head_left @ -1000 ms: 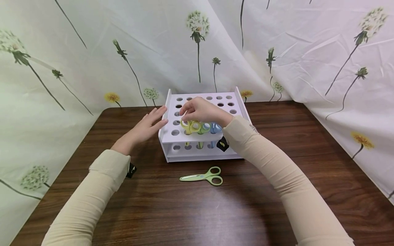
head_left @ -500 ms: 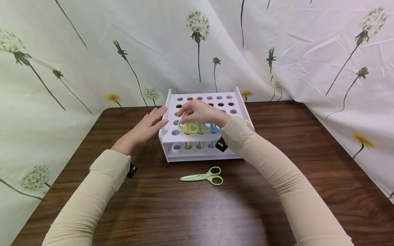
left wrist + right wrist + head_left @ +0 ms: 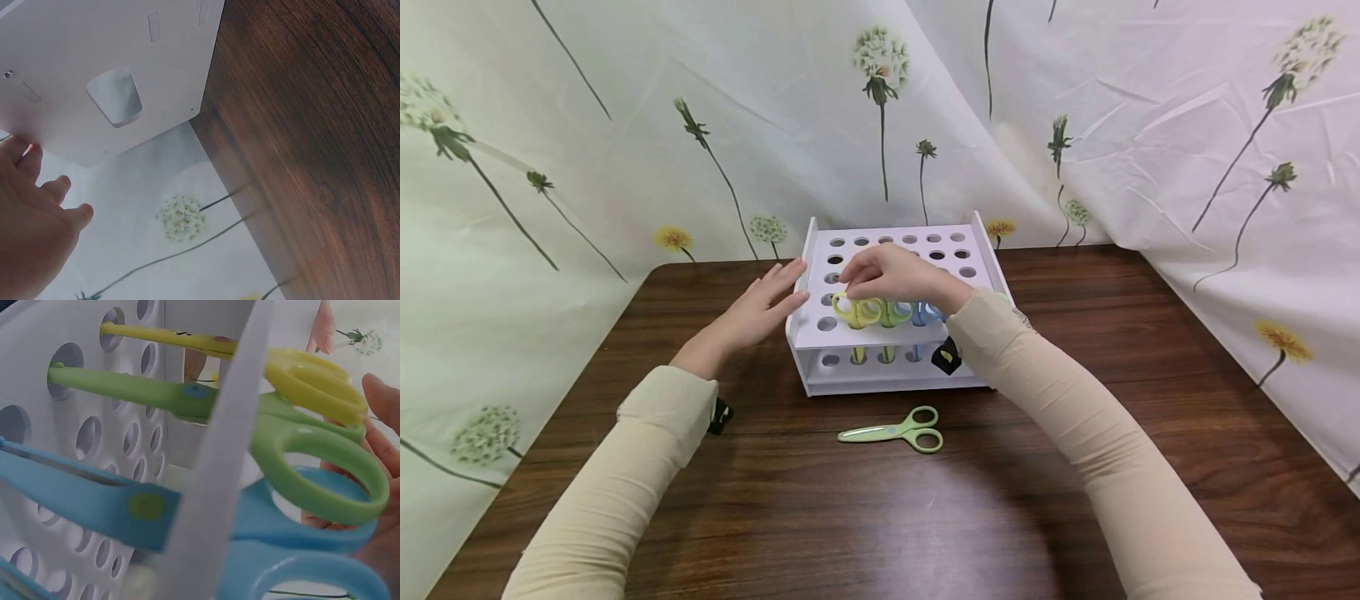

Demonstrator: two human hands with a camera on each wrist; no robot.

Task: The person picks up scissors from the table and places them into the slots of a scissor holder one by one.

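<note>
A white two-tier rack with round holes (image 3: 816, 337) stands on the table. My right hand (image 3: 898, 273) is over its front row, thumb and fingers pinching a handle loop of the yellow scissors (image 3: 867, 312). These stand blades down in the rack, through both tiers, as the right wrist view shows. Beside them are green scissors (image 3: 140, 392) and blue scissors (image 3: 94, 494), with another blue handle (image 3: 300, 565) nearer the camera. My left hand (image 3: 756, 304) touches the rack's left side panel, fingers straight. Another pair of green scissors (image 3: 891, 430) lies in front of the rack.
The dark wooden table (image 3: 790, 525) extends around the rack. A white cloth with printed dandelions (image 3: 737, 83) hangs close behind it. The rack's side panel has a rectangular cut-out (image 3: 117, 97). My right forearm covers part of the rack's front right.
The yellow scissors' handles have shifted slightly to the left and turned a little under my right hand. My left hand and the green scissors on the table have stayed put.
</note>
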